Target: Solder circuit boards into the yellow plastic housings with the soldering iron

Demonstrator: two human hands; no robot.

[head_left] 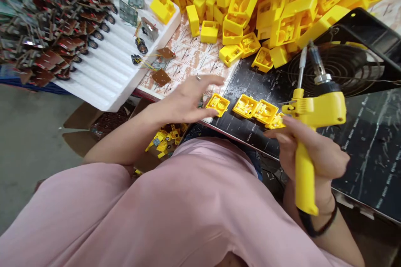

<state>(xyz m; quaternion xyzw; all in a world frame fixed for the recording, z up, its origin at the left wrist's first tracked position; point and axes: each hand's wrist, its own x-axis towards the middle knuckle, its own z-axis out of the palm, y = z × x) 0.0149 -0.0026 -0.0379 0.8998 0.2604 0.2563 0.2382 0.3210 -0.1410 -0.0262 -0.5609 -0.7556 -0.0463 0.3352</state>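
My left hand [184, 98] reaches over the bench edge, thumb and forefinger spread around a small yellow plastic housing [217, 105]. The thumb lies at its near edge; whether it touches cannot be made out. My right hand [313, 150] is closed on the handle of a yellow soldering gun [319, 108], whose metal tip and feed tube point up and away. Its fingertips are at a small yellow part [275, 121], the last in a short row. Two open yellow housings [246, 106] lie in that row between my hands.
Yellow housings [244, 0] are heaped at the back. A black fan [344, 58] stands at the right. On the left, a white foam tray [103, 58] holds many circuit boards [62, 41] with small round black parts. Wired brown boards [161, 77] lie beside it. Below is a cardboard box [81, 123].
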